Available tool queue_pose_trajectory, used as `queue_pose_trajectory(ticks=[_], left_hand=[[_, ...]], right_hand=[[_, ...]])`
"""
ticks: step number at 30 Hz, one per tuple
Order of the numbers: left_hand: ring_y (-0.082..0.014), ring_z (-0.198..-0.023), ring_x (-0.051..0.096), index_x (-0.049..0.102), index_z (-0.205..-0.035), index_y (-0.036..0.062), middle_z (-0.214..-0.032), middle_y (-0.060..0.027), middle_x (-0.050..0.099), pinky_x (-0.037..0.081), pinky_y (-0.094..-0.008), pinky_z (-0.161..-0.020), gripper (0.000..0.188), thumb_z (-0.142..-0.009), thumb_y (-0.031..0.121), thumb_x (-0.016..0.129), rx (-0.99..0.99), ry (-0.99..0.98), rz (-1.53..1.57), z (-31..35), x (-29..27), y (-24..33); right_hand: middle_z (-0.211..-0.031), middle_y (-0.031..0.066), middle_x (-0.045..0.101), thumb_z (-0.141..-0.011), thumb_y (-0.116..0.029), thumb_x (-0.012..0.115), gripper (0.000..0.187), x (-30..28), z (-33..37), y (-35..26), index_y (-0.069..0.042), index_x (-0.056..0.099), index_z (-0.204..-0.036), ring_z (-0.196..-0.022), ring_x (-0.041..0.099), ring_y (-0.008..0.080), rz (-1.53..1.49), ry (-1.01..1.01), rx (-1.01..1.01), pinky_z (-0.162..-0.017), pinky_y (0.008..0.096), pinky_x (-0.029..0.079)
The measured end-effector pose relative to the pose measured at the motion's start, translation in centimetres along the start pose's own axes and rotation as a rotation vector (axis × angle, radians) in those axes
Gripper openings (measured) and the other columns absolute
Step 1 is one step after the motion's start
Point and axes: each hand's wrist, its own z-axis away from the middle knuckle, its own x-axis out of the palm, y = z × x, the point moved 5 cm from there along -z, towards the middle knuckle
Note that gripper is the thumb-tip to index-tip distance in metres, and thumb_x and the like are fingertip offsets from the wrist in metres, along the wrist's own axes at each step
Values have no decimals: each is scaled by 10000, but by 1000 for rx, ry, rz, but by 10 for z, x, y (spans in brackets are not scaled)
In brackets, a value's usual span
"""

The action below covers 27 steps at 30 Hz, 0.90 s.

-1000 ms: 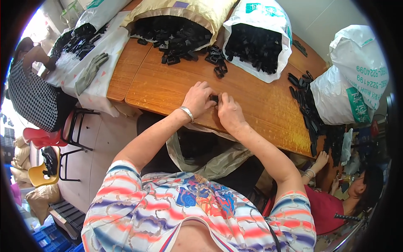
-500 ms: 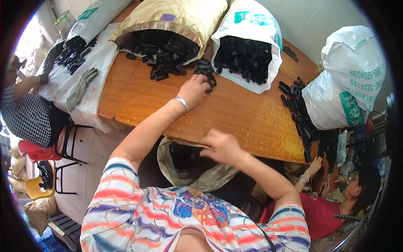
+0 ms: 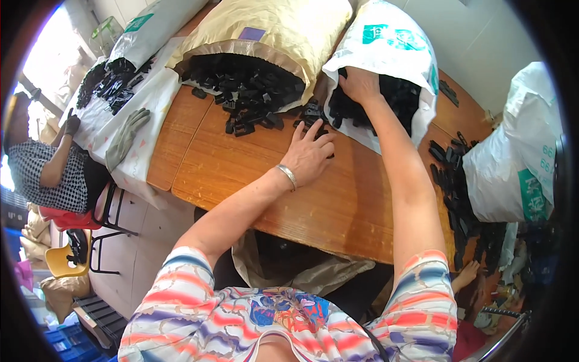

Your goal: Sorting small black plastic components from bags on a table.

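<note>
My left hand (image 3: 306, 155) rests on the wooden table with its fingers spread, at the near edge of a small heap of black plastic parts (image 3: 312, 113). A bracelet circles that wrist. My right hand (image 3: 360, 85) reaches into the mouth of a white woven sack (image 3: 395, 57) lying on its side, full of similar black parts. Its fingertips are lost against the dark contents, so what they hold, if anything, is hidden. Left of this sack lies a tan sack (image 3: 271, 27), from which more black parts (image 3: 244, 117) spill onto the table.
Below the table's near edge hangs an open tan sack (image 3: 313, 279). White sacks (image 3: 506, 175) and black strips stand at the right, near a co-worker's hand (image 3: 467, 274). At the left another person sits by black pieces (image 3: 114, 84) and a grey glove (image 3: 128, 136).
My right hand has gone from above the open sack at the table edge up into the white sack. My left hand's fingers have spread beside the small heap. The view has shifted.
</note>
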Motion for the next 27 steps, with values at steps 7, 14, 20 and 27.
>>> queue_pose_trajectory(ticks=[7, 14, 20, 27], left_hand=[[-408, -1316, 418, 605, -986, 114, -1291, -61, 557, 295, -585, -1090, 165, -858, 205, 655, -86, 34, -30, 7, 0, -10], [-409, -1322, 409, 604, -977, 110, -1298, -71, 551, 296, -578, -1092, 160, -851, 191, 659, -103, 12, -34, 30, -14, -11], [-406, -1311, 430, 596, -973, 90, -1311, -93, 562, 341, -552, -1065, 188, -828, 177, 678, -115, 98, 120, 22, -33, -19], [-402, -1100, 573, 541, -1121, 20, -1262, -209, 574, 478, -459, -926, 279, -867, 113, 610, -357, 87, 92, -39, 2, -67]], right_hand=[[-1197, 143, 648, -785, -357, 656, 424, 28, -11, -4, -134, 674, -1145, -1160, 574, 342, -100, -136, 37, -993, 472, 445], [-1161, 121, 593, -820, -424, 669, 433, 3, 47, -19, -184, 682, -1180, -1056, 577, 349, 1, -338, 89, -868, 438, 538], [-1170, 130, 595, -838, -412, 657, 358, -22, 88, -23, -193, 727, -1114, -1029, 589, 347, -120, -277, 90, -840, 424, 541], [-1246, 144, 580, -856, -359, 671, 353, -44, 109, -33, -190, 692, -1165, -1098, 579, 348, -167, -259, 4, -878, 422, 531]])
